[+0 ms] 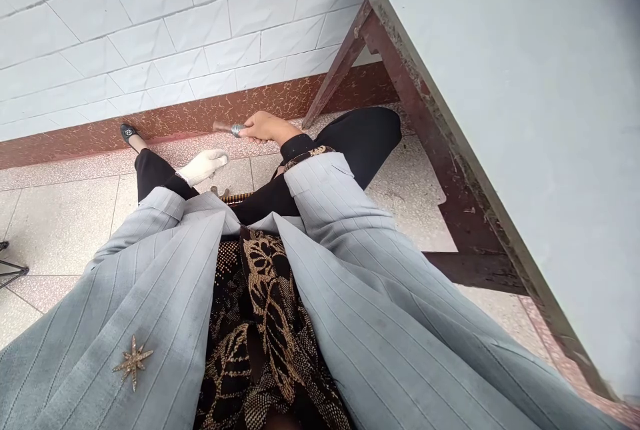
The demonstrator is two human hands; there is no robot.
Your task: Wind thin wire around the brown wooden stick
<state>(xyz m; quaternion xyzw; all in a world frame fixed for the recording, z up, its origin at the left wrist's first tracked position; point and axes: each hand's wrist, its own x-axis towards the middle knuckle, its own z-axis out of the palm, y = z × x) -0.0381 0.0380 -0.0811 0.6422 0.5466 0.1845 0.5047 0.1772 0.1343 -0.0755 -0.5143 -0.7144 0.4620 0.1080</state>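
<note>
My right hand [265,127] is bare and wrapped round a short tool [227,129]. The tool has a brown end and a silvery, ringed band; it points left, and its exact kind is unclear. A white glove [193,170] covers my left hand [205,165], lower and to the left. Its fingers look curled together, and anything inside them is hidden. Just below the glove, small brownish pieces [221,191] show between my legs, partly covered by my jacket.
A large pale board [525,117] on a dark red wooden frame [400,70] stands close on my right. Ahead is a white tiled wall [200,23] with a brown skirting [100,125]. Thin black metal legs [15,270] stand on the tiled floor [65,213] at far left.
</note>
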